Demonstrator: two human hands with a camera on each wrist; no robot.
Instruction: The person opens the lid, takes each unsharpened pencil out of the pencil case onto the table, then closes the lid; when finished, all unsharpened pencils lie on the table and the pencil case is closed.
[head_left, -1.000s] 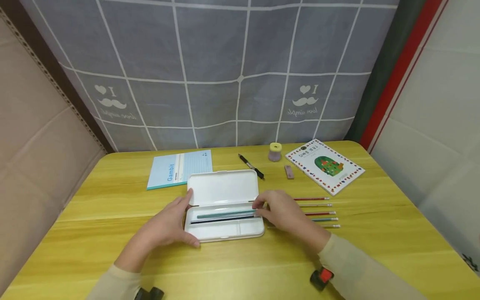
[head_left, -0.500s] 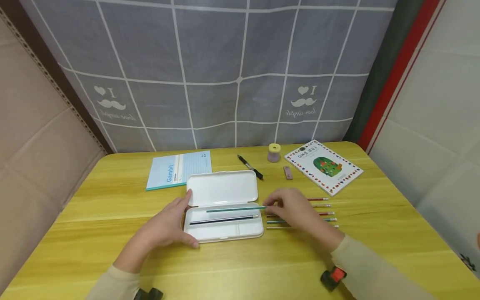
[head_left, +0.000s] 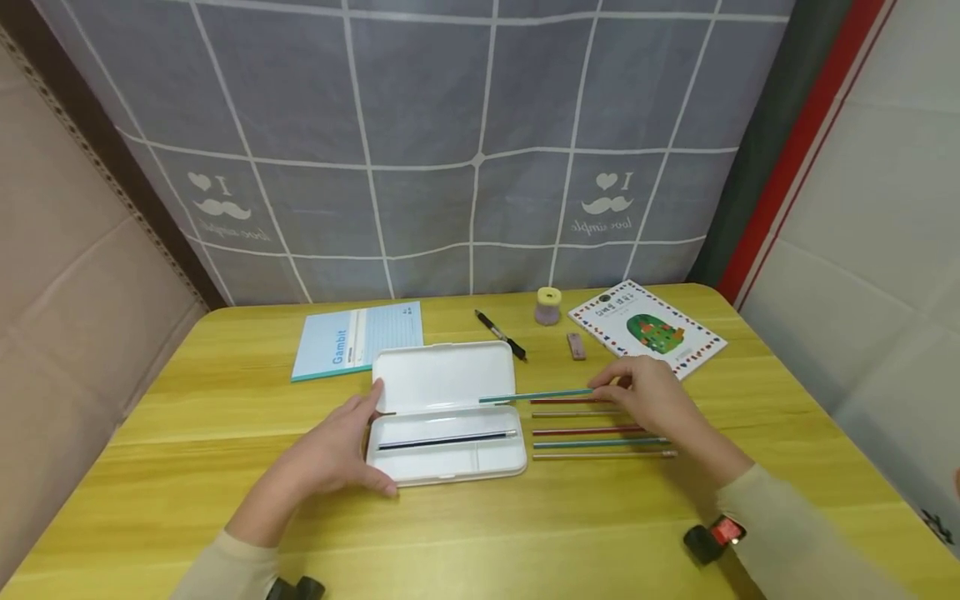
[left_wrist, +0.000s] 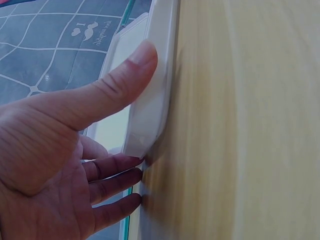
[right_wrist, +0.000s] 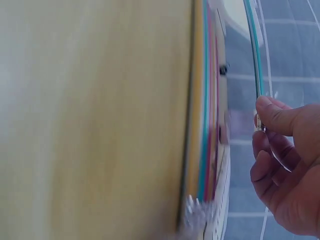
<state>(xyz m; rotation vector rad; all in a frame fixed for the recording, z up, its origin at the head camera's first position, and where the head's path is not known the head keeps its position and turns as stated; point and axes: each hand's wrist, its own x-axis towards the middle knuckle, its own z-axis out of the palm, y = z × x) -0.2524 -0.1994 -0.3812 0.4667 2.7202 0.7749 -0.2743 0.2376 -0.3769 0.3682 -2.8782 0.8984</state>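
White case touched at its left end by a loosely spread left hand, teal pencil pinched by the eraser end in the right hand.
The blue notebook is partly covered by the open case, where a dark pencil is held; then a pen, eraser and booklet are spread out behind. Some ends of the five-pencil row are hidden by the right hand. Left thumb's laid along the case front; the right hand's held above the table, pencil pointed left over the lid's corner.
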